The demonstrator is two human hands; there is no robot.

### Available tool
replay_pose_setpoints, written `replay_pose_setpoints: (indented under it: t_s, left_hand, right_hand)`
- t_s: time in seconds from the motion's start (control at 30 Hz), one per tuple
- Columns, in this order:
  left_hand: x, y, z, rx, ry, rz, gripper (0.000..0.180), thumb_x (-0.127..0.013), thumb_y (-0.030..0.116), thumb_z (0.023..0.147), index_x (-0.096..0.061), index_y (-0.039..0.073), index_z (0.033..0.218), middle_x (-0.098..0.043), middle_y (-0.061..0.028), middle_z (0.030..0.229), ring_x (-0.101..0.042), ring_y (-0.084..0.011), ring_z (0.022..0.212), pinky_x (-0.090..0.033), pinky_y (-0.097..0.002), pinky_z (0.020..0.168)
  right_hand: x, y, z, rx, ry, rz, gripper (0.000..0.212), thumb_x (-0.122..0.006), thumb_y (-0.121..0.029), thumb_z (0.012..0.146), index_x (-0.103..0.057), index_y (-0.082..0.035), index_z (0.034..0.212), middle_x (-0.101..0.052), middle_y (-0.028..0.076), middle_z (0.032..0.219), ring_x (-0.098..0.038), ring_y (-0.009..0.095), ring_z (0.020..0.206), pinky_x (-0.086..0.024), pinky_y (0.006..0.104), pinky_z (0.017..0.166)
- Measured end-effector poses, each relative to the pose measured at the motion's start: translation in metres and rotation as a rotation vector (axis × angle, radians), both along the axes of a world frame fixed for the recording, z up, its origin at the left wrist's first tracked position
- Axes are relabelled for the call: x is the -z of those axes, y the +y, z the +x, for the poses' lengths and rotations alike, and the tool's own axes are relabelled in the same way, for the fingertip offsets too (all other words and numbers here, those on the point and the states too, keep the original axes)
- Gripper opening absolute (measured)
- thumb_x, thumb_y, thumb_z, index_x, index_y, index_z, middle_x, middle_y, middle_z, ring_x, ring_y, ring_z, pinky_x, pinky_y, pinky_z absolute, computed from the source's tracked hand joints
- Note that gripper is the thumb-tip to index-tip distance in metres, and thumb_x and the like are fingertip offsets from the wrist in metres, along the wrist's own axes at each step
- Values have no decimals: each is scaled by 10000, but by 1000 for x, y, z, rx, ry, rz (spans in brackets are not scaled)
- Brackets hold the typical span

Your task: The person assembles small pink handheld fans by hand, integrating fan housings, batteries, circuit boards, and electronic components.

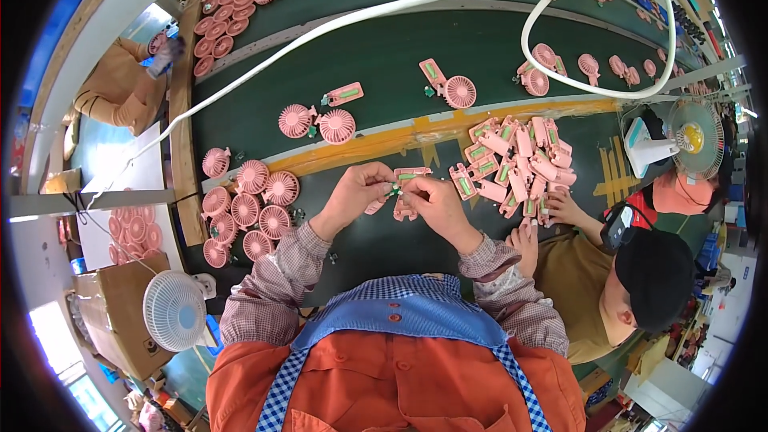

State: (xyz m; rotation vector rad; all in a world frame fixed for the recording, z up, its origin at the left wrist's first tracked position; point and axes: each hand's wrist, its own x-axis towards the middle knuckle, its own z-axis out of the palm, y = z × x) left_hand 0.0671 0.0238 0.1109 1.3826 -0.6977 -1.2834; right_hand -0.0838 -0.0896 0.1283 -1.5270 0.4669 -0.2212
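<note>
Both hands meet over the dark green work surface, around a small green circuit board (395,190). My left hand (354,194) pinches it between thumb and fingertips. From the other side my right hand (439,203) closes its fingers on the same little board; the fingertips partly cover it. Pink handle shells (406,209) lie just under and between the hands, one with a green cell inside. Left of my left hand sits a group of round pink fan heads (246,210). To the right of my right hand is a heap of pink handle shells (520,162).
A belt (384,48) carries scattered fan parts beyond the yellow-taped ledge (360,148). A white cable (320,30) crosses above it. At right, a co-worker's hands (524,244) touch the heap. Another person (128,88) works at far left. Desk fans (174,310) stand at both sides.
</note>
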Motion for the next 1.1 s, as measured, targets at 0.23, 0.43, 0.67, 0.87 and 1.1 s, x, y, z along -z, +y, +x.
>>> replay_pose_setpoints:
  t_s: [0.23, 0.43, 0.67, 0.87, 1.1]
  left_hand:
    - [-6, 7, -15, -65, -9, -84, 46, -523, -20, 860, -552, -5, 892, -559, 7, 739, -524, -40, 633, -439, -185, 542]
    - [-21, 11, -21, -76, 19, -74, 103, -485, -78, 835, -548, -23, 896, -616, -50, 925, -557, -81, 819, -466, -225, 739]
    - [-29, 12, -23, -99, -517, -182, 95, -527, -77, 805, -545, -19, 878, -605, -67, 884, -569, -111, 731, -472, -238, 648]
    - [-29, 7, -20, -52, -648, -305, 106, -546, -87, 763, -536, -18, 843, -552, -72, 795, -556, -144, 610, -455, -254, 534]
    - [-19, 6, -25, -5, -565, -216, 111, -552, -93, 746, -552, -21, 829, -567, -83, 784, -567, -163, 647, -464, -270, 576]
  right_hand:
    - [-4, 8, -5, 76, 22, 18, 85, -546, -9, 837, -561, 48, 776, -639, 88, 674, -639, 131, 578, -495, 233, 497]
    - [-8, 11, -7, 118, -17, -25, 63, -568, -5, 806, -569, 50, 775, -640, 87, 677, -618, 118, 571, -494, 239, 496]
    - [-12, 14, -3, 155, -22, -49, 54, -558, 7, 800, -563, 48, 764, -625, 84, 662, -598, 108, 558, -484, 239, 485]
    - [-10, 10, -5, 133, 2, 11, 53, -563, 10, 788, -559, 54, 759, -616, 82, 649, -590, 113, 536, -477, 242, 481]
    - [10, 4, -9, 117, 70, -64, 76, -593, -16, 764, -575, 42, 718, -612, 92, 610, -595, 136, 532, -463, 261, 491]
